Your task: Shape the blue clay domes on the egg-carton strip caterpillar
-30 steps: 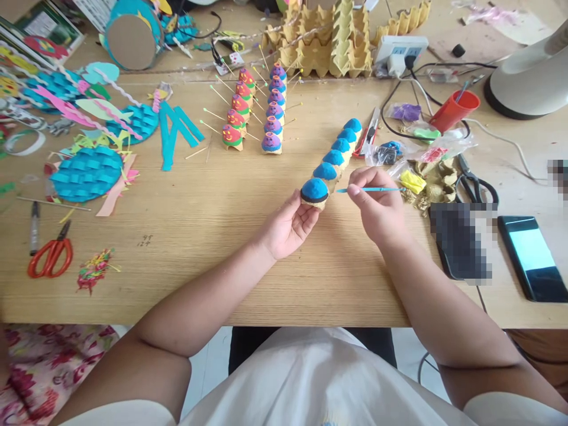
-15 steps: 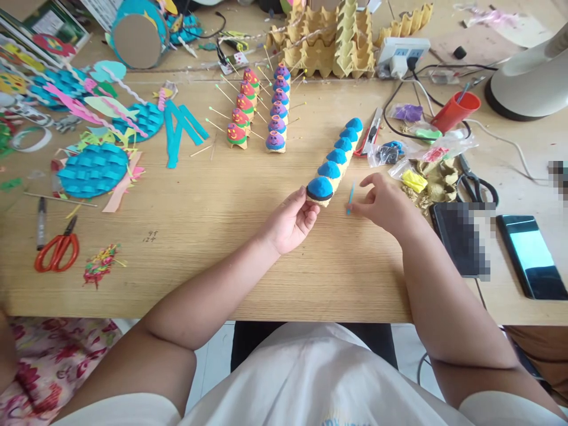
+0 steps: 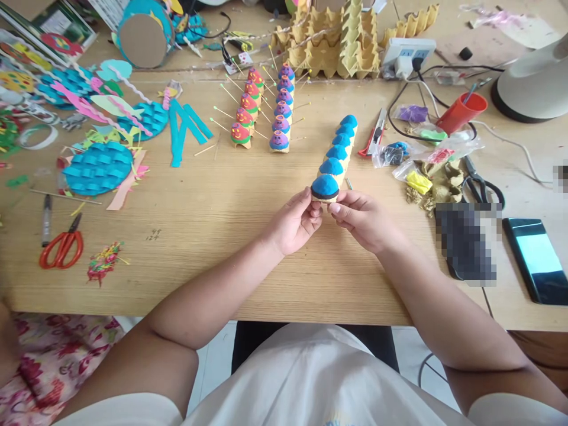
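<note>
An egg-carton caterpillar [image 3: 335,167], a strip of cups topped with blue clay and with a black band round its front cup, points away from me. My left hand [image 3: 298,222] grips the left side of its front end between thumb and curled fingers. At the front right corner, my right hand [image 3: 361,220] pinches the same cup with its thumb uppermost. Just beyond the right fingers lies a thin blue stick [image 3: 349,184], its lower part hidden. Farther back stand a red-and-green caterpillar [image 3: 246,112] and a purple one [image 3: 281,115], both with pins stuck in their sides.
To the right are a utility knife [image 3: 375,133], bagged clay [image 3: 418,181], black scissors [image 3: 481,183], a red cup [image 3: 464,112] and a phone [image 3: 536,260]. Orange-handled scissors [image 3: 62,245] and paper crafts [image 3: 97,167] lie left. Egg trays [image 3: 328,41] stand at the back.
My right hand has moved left from beside the blue stick and closed on the caterpillar's front end. The caterpillar has turned slightly; my left hand keeps its hold.
</note>
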A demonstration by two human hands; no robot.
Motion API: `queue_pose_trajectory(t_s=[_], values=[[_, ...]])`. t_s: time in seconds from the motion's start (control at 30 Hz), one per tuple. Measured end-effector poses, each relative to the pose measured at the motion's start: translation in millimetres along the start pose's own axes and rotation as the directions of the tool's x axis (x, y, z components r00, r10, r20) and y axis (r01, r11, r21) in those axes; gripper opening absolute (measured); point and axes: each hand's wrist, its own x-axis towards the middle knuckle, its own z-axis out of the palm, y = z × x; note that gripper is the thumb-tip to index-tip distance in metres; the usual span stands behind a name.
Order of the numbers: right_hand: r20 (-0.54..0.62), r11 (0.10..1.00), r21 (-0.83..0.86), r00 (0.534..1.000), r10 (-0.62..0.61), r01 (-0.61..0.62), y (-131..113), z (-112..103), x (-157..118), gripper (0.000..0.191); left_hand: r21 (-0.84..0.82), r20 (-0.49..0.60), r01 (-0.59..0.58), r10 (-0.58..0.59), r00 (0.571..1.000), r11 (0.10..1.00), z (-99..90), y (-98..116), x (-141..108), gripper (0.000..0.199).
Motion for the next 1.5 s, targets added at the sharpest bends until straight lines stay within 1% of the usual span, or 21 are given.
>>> queue_pose_trajectory(t_s=[0.13, 0.2, 0.3, 0.43, 0.57, 0.67, 0.9, 1.07, 1.2, 1.3, 1.37, 1.5], values=[[-0.131, 0.997, 0.076, 0.991, 0.013, -0.003, 3.5, -0.1, 1.0, 0.049, 0.004, 0.005, 0.001, -0.001, 1.000, 1.000, 0.2, -1.6, -0.6, 0.038], [-0.150, 0.996, 0.086, 0.989, 0.013, 0.000, 4.8, -0.7, 2.1, 0.049, 0.019, 0.002, -0.003, 0.002, 1.000, 1.000, 1.1, -0.9, -1.1, 0.038], [-0.142, 0.998, 0.059, 0.990, -0.005, 0.014, 7.7, -2.3, 4.6, 0.049, 0.075, -0.007, -0.021, 0.021, 1.000, 0.997, 1.9, 0.9, -1.8, 0.037], [-0.119, 0.998, -0.042, 0.991, -0.060, 0.055, 12.5, -6.9, 7.3, 0.047, 0.153, 0.017, -0.053, 0.051, 0.999, 0.987, 1.4, 2.0, -2.9, 0.028], [-0.096, 0.992, -0.113, 0.993, -0.072, 0.061, 15.2, -10.2, 8.0, 0.047, 0.189, 0.021, -0.071, 0.068, 0.997, 0.979, -0.3, 1.6, -2.4, 0.027], [-0.091, 0.991, -0.119, 0.994, -0.067, 0.056, 14.9, -10.0, 7.5, 0.047, 0.200, 0.028, -0.089, 0.085, 0.996, 0.976, -1.5, 1.4, -1.5, 0.026], [-0.093, 0.991, -0.123, 0.993, -0.068, 0.056, 14.8, -9.2, 6.6, 0.045, 0.222, -0.023, -0.078, 0.086, 0.996, 0.972, -1.0, 0.5, -1.5, 0.023], [-0.097, 0.995, -0.090, 0.994, -0.051, 0.042, 13.4, -10.1, 7.1, 0.046, 0.207, -0.006, -0.073, 0.076, 0.997, 0.976, -1.1, 2.0, -1.5, 0.026], [-0.110, 1.000, -0.001, 0.994, -0.010, 0.010, 9.0, -10.2, 7.4, 0.049, 0.204, 0.021, -0.073, 0.070, 0.997, 0.976, -1.7, 3.1, -1.5, 0.025], [-0.114, 0.998, 0.058, 0.993, 0.029, -0.022, 6.9, -7.0, 6.3, 0.051, 0.218, 0.050, -0.100, 0.091, 0.995, 0.971, -2.3, 1.5, -1.3, 0.022], [-0.126, 0.997, 0.079, 0.992, 0.021, -0.011, 7.1, -2.5, 4.8, 0.051, 0.233, 0.054, -0.115, 0.105, 0.993, 0.966, -2.7, -0.6, -0.9, 0.023], [-0.199, 0.995, 0.085, 0.979, -0.038, 0.056, 10.0, 7.6, 1.8, 0.051, 0.270, 0.058, -0.136, 0.125, 0.990, 0.953, -3.3, -4.5, -0.3, 0.024]])
